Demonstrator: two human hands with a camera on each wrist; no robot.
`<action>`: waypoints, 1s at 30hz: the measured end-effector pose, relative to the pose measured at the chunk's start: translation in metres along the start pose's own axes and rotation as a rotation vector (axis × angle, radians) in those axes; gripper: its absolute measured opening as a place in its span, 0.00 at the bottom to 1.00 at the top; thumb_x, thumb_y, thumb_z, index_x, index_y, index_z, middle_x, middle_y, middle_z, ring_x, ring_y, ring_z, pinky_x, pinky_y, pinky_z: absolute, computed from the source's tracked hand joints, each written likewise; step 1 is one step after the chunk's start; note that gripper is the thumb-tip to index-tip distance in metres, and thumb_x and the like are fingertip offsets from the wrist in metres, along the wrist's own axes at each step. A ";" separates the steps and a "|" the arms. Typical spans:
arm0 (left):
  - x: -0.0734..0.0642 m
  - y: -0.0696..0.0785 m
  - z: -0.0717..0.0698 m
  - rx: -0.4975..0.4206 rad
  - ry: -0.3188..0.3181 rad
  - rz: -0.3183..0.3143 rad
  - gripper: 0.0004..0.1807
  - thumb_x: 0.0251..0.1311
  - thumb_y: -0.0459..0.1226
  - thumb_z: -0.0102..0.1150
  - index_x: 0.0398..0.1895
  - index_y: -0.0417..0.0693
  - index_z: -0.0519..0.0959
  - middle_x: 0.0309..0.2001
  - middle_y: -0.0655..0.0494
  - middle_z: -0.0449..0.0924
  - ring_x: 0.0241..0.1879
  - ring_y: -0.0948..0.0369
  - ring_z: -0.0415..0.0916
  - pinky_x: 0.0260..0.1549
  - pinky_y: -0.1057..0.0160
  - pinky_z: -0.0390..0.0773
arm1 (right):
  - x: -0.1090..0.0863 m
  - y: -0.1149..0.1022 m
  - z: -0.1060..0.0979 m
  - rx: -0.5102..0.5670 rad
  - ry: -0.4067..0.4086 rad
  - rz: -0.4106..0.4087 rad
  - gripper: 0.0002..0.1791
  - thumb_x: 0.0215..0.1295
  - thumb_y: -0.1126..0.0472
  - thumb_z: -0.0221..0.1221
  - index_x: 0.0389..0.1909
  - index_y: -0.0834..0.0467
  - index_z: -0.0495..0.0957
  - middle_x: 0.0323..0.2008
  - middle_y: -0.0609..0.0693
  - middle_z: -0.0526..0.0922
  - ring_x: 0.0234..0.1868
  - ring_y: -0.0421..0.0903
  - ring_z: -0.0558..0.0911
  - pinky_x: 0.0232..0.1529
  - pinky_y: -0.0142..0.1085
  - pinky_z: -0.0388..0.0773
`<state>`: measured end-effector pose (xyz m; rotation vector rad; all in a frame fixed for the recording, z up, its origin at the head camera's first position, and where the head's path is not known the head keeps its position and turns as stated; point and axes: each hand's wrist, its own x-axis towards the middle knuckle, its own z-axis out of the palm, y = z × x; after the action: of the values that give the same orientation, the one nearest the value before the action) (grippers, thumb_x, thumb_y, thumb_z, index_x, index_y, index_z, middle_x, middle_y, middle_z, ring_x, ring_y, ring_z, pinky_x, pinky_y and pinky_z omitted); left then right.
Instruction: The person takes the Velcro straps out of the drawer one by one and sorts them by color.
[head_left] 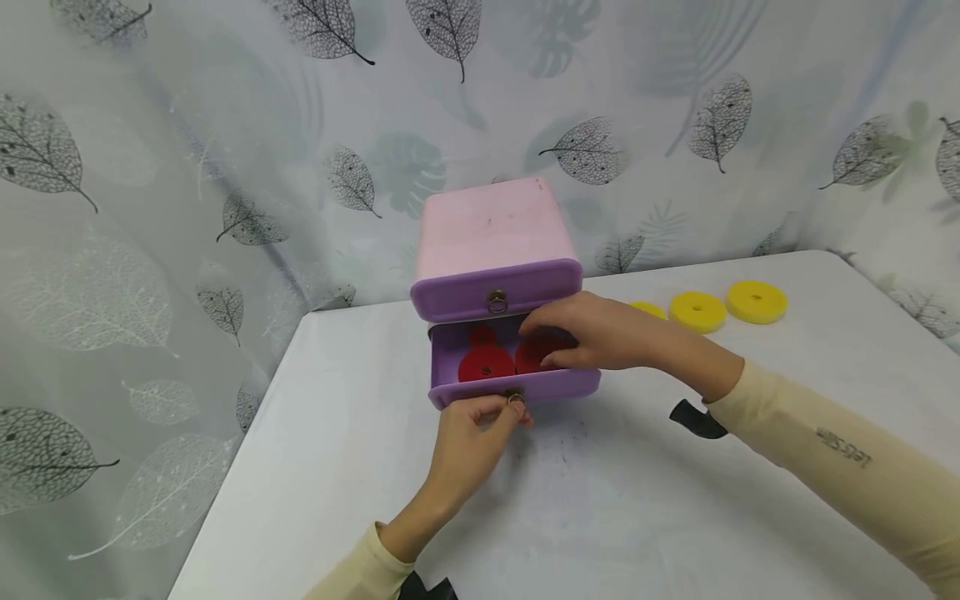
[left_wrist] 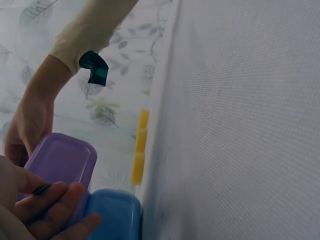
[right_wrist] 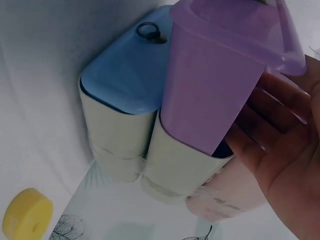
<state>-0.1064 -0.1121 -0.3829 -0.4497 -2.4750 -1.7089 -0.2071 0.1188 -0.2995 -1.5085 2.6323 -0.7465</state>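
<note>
My left hand (head_left: 468,442) pinches the small metal ring pull (head_left: 516,399) on the front of a pulled-out purple drawer (head_left: 551,384). Inside the drawer lie red discs; one red disc (head_left: 486,364) sits at the left, with another red piece (head_left: 482,336) behind it. My right hand (head_left: 600,333) reaches over the drawer's right side, its thumb and fingers spread apart above a second red disc (head_left: 531,353). In the right wrist view, the right fingers (right_wrist: 280,110) run behind the drawer wall, so their tips are hidden.
Above the open drawer is a pink box (head_left: 491,225) with a closed purple front (head_left: 457,293). A blue drawer (right_wrist: 127,70) sits beneath, closed. Several yellow discs (head_left: 756,302) stand on the white table (head_left: 360,467) at the right. A leaf-patterned curtain (head_left: 480,100) hangs behind.
</note>
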 end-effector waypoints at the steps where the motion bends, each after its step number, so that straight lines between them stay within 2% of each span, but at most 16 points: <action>1: 0.000 0.000 0.000 0.011 0.004 0.007 0.12 0.72 0.39 0.62 0.30 0.52 0.91 0.29 0.67 0.87 0.39 0.64 0.80 0.34 0.61 0.73 | 0.001 0.002 0.000 -0.003 -0.010 -0.006 0.24 0.60 0.64 0.75 0.57 0.60 0.82 0.51 0.50 0.84 0.51 0.48 0.80 0.55 0.46 0.77; 5: -0.001 0.000 -0.001 0.042 0.025 0.018 0.12 0.72 0.38 0.62 0.29 0.52 0.90 0.28 0.70 0.86 0.40 0.66 0.82 0.37 0.60 0.76 | 0.003 0.009 0.000 0.003 -0.058 -0.022 0.25 0.58 0.65 0.76 0.56 0.60 0.83 0.52 0.49 0.84 0.54 0.49 0.79 0.57 0.48 0.76; 10: -0.001 0.000 -0.002 0.050 0.034 0.017 0.13 0.72 0.38 0.62 0.29 0.52 0.90 0.28 0.68 0.87 0.38 0.66 0.81 0.35 0.60 0.75 | 0.006 0.016 0.002 0.005 -0.102 -0.024 0.26 0.57 0.65 0.77 0.57 0.59 0.83 0.53 0.50 0.82 0.56 0.51 0.78 0.59 0.49 0.74; 23: 0.001 -0.001 -0.003 0.046 0.030 0.017 0.13 0.72 0.40 0.62 0.28 0.54 0.90 0.28 0.69 0.86 0.39 0.64 0.81 0.36 0.59 0.74 | 0.011 0.016 0.000 0.029 -0.151 -0.003 0.30 0.57 0.61 0.77 0.61 0.60 0.81 0.55 0.50 0.81 0.57 0.51 0.77 0.60 0.48 0.74; 30: 0.002 0.001 -0.001 0.040 0.025 0.018 0.13 0.71 0.37 0.63 0.28 0.52 0.90 0.27 0.65 0.87 0.39 0.66 0.82 0.38 0.59 0.76 | 0.012 0.022 0.003 0.074 -0.186 -0.037 0.28 0.59 0.63 0.76 0.61 0.58 0.81 0.56 0.48 0.81 0.58 0.49 0.76 0.60 0.48 0.73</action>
<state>-0.1079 -0.1126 -0.3815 -0.4430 -2.4753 -1.6443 -0.2305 0.1171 -0.3082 -1.5300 2.4221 -0.6627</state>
